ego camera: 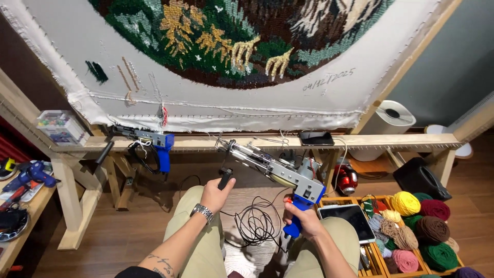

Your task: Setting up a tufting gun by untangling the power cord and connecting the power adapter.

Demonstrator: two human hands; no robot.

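Observation:
I hold a tufting gun (280,172) with a grey metal body and blue handle in front of my knees. My right hand (303,219) grips the blue handle at the lower end. My left hand (216,194) wraps the black side grip near the gun's front. The needle end points up and left toward the wooden frame rail (360,141). Above hangs a stretched white cloth (77,51) with a tufted round landscape (242,41) in greens, browns and yellows. A black cord (254,224) lies coiled on the floor between my legs.
A second blue tufting gun (152,141) rests on the rail at left, a phone (315,137) and scissors (275,140) at centre. A crate of yarn balls (419,231) and a tablet (352,219) sit at right. A paper roll (388,121), a red tool (346,177) and a left side table (23,206) stand nearby.

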